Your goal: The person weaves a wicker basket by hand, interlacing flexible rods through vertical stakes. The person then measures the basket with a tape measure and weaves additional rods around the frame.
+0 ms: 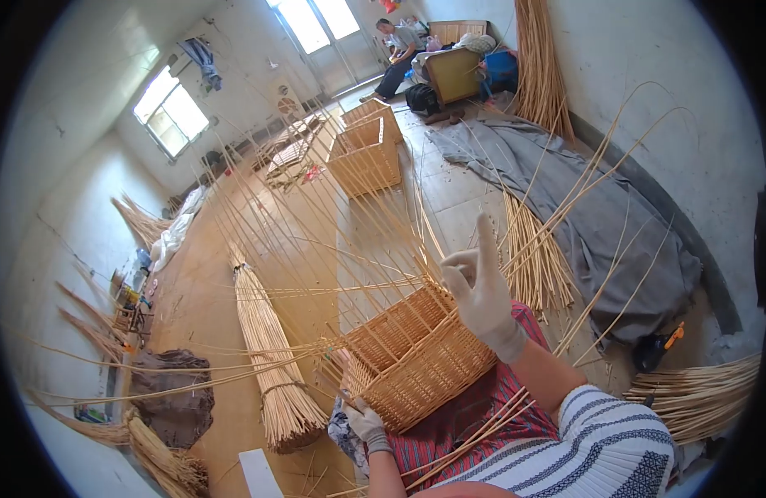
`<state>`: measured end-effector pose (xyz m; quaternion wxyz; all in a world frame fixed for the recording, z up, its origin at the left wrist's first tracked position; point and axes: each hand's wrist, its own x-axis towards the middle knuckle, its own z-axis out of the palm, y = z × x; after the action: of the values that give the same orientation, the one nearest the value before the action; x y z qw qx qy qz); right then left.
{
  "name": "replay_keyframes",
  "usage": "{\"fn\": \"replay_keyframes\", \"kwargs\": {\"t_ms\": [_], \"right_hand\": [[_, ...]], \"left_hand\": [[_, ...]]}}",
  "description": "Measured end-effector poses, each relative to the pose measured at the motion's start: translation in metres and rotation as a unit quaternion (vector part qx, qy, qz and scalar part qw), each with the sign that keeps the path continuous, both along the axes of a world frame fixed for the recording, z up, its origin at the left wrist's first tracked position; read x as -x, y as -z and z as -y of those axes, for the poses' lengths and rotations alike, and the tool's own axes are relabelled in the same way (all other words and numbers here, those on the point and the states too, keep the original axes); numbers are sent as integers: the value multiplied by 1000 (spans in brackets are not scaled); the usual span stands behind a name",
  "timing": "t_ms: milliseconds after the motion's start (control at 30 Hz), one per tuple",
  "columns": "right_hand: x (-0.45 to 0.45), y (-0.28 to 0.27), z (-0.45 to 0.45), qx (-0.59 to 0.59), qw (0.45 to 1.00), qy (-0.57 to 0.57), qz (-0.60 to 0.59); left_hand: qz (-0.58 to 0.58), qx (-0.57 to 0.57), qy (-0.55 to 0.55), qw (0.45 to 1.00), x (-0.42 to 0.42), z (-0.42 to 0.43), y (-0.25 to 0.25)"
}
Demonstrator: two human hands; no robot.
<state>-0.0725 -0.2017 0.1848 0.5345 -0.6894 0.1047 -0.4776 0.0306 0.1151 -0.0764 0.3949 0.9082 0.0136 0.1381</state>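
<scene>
A half-woven wicker basket [433, 365] rests tilted on my lap over a red patterned cloth [516, 415], with long loose canes [358, 224] fanning out from its rim. My left hand [366, 423], in a pale glove, holds the basket's lower left corner. My right hand [483, 290], also gloved, is raised above the basket's right end; its index finger points up and the other fingers are curled. Whether it pinches a cane cannot be made out. Several canes pass behind and beside it.
A tied cane bundle [271, 357] lies left of the basket. Two woven boxes [366, 158] stand ahead. A grey cloth [599, 224] and loose canes [536, 257] lie to the right, more canes [698, 398] at the lower right. A person [400, 54] sits at the back.
</scene>
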Motion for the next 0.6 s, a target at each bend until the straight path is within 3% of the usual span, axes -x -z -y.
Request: {"fn": "replay_keyframes", "kwargs": {"t_ms": [67, 167, 267, 333, 533, 600], "right_hand": [[7, 4, -8, 0, 1000, 4, 31], [8, 23, -3, 85, 961, -124, -233], [11, 86, -6, 326, 805, -281, -408], [14, 109, -26, 328, 702, -377, -507], [45, 131, -76, 327, 629, -474, -523], [51, 148, -90, 338, 584, -532, -511]], "left_hand": [[-10, 3, 10, 1000, 5, 1, -7], [-14, 14, 26, 999, 5, 0, -10], [-11, 5, 7, 1000, 10, 5, -18], [-5, -1, 4, 1000, 6, 4, -15], [18, 33, 36, 999, 2, -1, 1], [-3, -14, 11, 1000, 3, -1, -3]]}}
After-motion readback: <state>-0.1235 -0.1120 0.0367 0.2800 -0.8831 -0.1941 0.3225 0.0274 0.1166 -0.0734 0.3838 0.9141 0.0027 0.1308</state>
